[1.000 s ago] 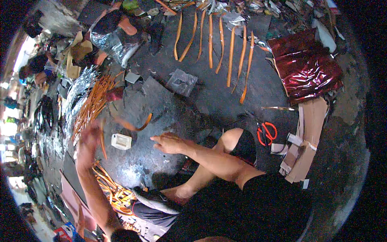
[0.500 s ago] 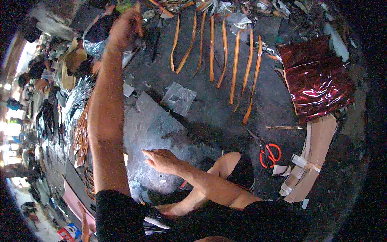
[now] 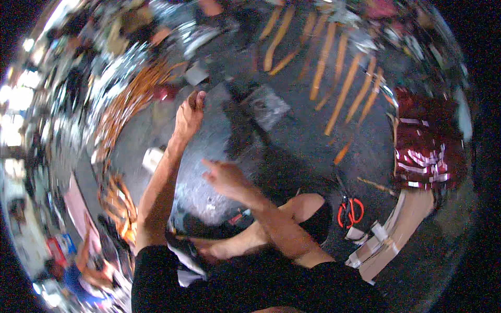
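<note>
- Grey floor sheet [image 3: 209, 172] lay under both hands, spreading below fingertips.
- Orange strips [image 3: 334, 78] in a row, well beyond fingers, up-right.
- Left hand [image 3: 189, 116] reached fwd, fingers bunched together at sheet's far edge; blurred, can't tell if gripping.
- Right hand [image 3: 225, 177] hovered over sheet, fingers loosely apart, empty.
- Red scissors [image 3: 350, 211] on floor, right of rt hand, well apart.

Single head-worn fisheye view, looking steeply down – near the floor [image 3: 292, 156], edges bent

Dark floor [image 3: 313, 151] carries orange strips [image 3: 344, 94], red scissors [image 3: 350, 213], cardboard [image 3: 402, 229].
</note>
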The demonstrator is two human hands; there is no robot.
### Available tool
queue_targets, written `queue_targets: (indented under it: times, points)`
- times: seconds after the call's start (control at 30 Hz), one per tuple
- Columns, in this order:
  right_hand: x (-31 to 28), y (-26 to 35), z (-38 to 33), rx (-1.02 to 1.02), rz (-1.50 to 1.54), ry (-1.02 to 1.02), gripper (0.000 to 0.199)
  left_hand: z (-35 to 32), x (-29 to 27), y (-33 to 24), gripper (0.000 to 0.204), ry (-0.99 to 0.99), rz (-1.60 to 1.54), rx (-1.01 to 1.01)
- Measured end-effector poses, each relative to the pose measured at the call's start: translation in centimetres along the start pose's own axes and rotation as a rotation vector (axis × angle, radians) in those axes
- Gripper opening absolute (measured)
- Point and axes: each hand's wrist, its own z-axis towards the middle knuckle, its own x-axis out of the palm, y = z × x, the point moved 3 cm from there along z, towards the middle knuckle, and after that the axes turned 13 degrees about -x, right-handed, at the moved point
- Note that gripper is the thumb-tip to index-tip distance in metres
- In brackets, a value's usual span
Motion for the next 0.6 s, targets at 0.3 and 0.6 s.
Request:
queue_targets:
  times: [0.3,0.6]
  points:
    - [1.0,4.4,-1.2,-0.066,-0.044,0.011,0.045,-21.7,-13.8,25.7,0.033,-0.055,-0.246,-0.299]
    - [4.5,5.7,-1.0,-0.085,-0.057,0.102,0.054,-27.4,-18.2,45.4,0.03,-0.669,0.129,-0.759]
